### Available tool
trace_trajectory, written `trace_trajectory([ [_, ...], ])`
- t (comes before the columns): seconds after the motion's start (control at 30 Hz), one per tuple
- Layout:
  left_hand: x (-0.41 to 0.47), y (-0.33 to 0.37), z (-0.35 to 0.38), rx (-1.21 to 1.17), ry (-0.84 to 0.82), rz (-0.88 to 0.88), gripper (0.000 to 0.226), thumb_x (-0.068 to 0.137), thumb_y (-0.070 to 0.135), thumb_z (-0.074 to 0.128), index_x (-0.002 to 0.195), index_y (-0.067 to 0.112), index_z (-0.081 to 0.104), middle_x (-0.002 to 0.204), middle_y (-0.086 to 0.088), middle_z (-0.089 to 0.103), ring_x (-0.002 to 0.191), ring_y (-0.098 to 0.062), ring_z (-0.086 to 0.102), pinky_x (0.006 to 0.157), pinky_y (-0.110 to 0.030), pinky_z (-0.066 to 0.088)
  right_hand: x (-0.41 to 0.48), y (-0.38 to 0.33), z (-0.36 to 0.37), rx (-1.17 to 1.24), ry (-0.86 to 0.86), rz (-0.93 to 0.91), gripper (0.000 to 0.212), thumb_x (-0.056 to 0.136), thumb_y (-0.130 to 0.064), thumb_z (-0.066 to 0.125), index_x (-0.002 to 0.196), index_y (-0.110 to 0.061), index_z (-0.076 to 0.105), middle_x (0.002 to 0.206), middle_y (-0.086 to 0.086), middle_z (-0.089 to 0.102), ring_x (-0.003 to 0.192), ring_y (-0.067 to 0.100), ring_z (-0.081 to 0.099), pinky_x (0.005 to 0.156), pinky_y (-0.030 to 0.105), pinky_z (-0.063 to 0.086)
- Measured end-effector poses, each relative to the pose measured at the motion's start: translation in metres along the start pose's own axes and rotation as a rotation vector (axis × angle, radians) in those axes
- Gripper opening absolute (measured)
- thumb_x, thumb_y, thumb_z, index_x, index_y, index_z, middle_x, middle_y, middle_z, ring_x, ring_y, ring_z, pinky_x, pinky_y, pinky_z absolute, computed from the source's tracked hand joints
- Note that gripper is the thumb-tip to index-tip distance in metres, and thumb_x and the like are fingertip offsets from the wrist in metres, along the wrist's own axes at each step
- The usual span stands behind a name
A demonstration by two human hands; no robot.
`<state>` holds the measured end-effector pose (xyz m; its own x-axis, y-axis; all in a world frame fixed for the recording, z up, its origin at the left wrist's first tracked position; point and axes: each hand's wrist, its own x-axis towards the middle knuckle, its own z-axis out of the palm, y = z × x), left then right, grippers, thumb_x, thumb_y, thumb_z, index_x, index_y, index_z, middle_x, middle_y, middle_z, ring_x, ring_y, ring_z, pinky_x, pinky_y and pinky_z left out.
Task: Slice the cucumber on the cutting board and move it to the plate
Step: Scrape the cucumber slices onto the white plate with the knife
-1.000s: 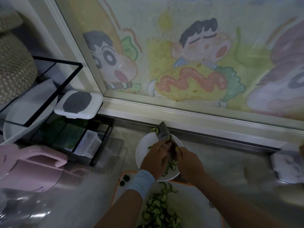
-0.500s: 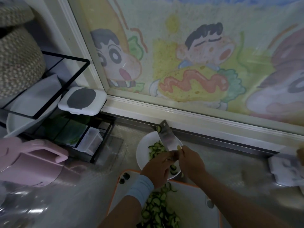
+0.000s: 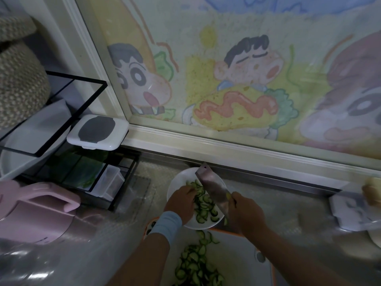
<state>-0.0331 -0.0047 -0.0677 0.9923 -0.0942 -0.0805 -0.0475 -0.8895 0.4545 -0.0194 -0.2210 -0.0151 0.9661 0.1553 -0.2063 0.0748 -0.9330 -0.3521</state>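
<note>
Cucumber slices lie on the white plate; more lie on the cutting board just below the plate; the left hand touches the plate's slices, finger state unclear; the right hand has its fingers curled round the cleaver, tilted over the plate.

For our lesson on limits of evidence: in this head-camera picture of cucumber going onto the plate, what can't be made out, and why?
Head view throughout.
Knife handle: covered by the right hand.
Left hand fingertips: hidden under the hand itself, over the plate.
Cutting board near end with its cucumber slices: cut off by the bottom edge.
Pale object, right edge: blurred, cut off.
</note>
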Motion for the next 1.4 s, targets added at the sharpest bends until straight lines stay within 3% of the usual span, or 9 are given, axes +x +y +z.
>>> trace_trajectory([
  [0.17,-0.022,0.005,0.001,-0.095,0.214,-0.019,0.032,0.080,0.005,0.052,0.108,0.015,0.065,0.112,-0.004,0.060,0.098,-0.022,0.057,0.086,-0.036,0.050,-0.020,-0.001,-0.009,0.000,0.007,-0.014,0.023,0.099,-0.037,0.032,0.081,-0.026,0.041,0.066,-0.007,0.047,0.061,0.019,0.049,0.054,0.029,0.033],
  [0.3,-0.067,0.021,0.008,-0.164,0.263,0.000,0.022,0.080,0.015,0.041,0.082,0.013,0.063,0.087,-0.002,0.058,0.078,-0.021,0.057,0.064,-0.031,0.049,-0.058,0.007,-0.010,0.008,0.047,-0.035,0.018,0.096,-0.036,0.041,0.082,-0.024,0.044,0.061,-0.007,0.047,0.053,0.012,0.046,0.046,0.025,0.029],
  [0.43,-0.118,0.029,0.038,-0.151,0.073,-0.071,0.033,0.089,0.029,0.038,0.104,0.017,0.065,0.107,-0.001,0.061,0.099,-0.020,0.057,0.083,-0.025,0.044,-0.107,0.028,0.005,0.053,0.084,-0.057,0.013,0.089,-0.030,0.048,0.079,-0.024,0.049,0.060,-0.005,0.051,0.051,0.008,0.049,0.045,0.023,0.035],
  [0.53,-0.136,0.040,0.053,-0.108,-0.061,-0.139,0.047,0.094,0.034,0.041,0.139,0.018,0.043,0.143,-0.004,0.039,0.131,-0.019,0.036,0.107,-0.026,0.029,-0.141,0.051,0.026,0.053,0.109,-0.038,0.006,0.086,-0.028,0.047,0.088,-0.029,0.053,0.070,-0.007,0.054,0.061,0.015,0.056,0.053,0.035,0.049],
  [0.63,-0.132,0.053,0.053,-0.069,-0.091,-0.210,0.058,0.094,0.041,0.043,0.146,0.020,0.029,0.150,-0.003,0.029,0.138,-0.022,0.023,0.113,-0.033,0.021,-0.166,0.072,0.049,0.049,0.110,-0.030,0.014,0.087,-0.028,0.045,0.099,-0.032,0.052,0.086,-0.004,0.058,0.067,0.022,0.059,0.053,0.039,0.048],
  [0.97,-0.134,0.050,0.059,-0.206,-0.072,-0.126,0.038,0.094,0.033,0.046,0.131,0.028,0.051,0.136,0.002,0.049,0.128,-0.019,0.037,0.109,-0.032,0.028,-0.185,0.076,0.079,0.149,0.062,0.093,0.018,0.089,-0.036,0.032,0.093,-0.031,0.049,0.073,-0.004,0.055,0.063,0.022,0.057,0.055,0.038,0.050],
  [1.23,-0.141,0.050,0.055,-0.116,0.168,-0.193,0.030,0.088,0.017,0.048,0.115,0.015,0.061,0.116,-0.007,0.060,0.108,-0.028,0.054,0.095,-0.039,0.044,-0.192,0.076,0.068,-0.051,0.040,-0.217,0.035,0.096,-0.037,0.032,0.118,-0.030,0.057,0.089,-0.002,0.058,0.066,0.020,0.058,0.053,0.037,0.050],
  [1.33,-0.163,0.059,0.050,-0.086,0.352,-0.195,0.023,0.079,0.022,0.045,0.093,0.014,0.061,0.094,-0.005,0.059,0.085,-0.028,0.055,0.074,-0.036,0.046,-0.195,0.081,0.069,0.050,0.042,-0.161,0.030,0.094,-0.041,0.029,0.107,-0.035,0.056,0.081,-0.006,0.054,0.065,0.019,0.055,0.055,0.039,0.048],
  [1.4,-0.184,0.067,0.057,-0.057,0.333,-0.079,0.026,0.075,0.034,0.052,0.092,0.017,0.060,0.098,-0.002,0.056,0.089,-0.024,0.051,0.076,-0.033,0.044,-0.198,0.085,0.072,0.194,0.055,-0.040,0.017,0.094,-0.038,0.035,0.094,-0.034,0.052,0.074,-0.006,0.052,0.063,0.018,0.053,0.056,0.041,0.048],
])
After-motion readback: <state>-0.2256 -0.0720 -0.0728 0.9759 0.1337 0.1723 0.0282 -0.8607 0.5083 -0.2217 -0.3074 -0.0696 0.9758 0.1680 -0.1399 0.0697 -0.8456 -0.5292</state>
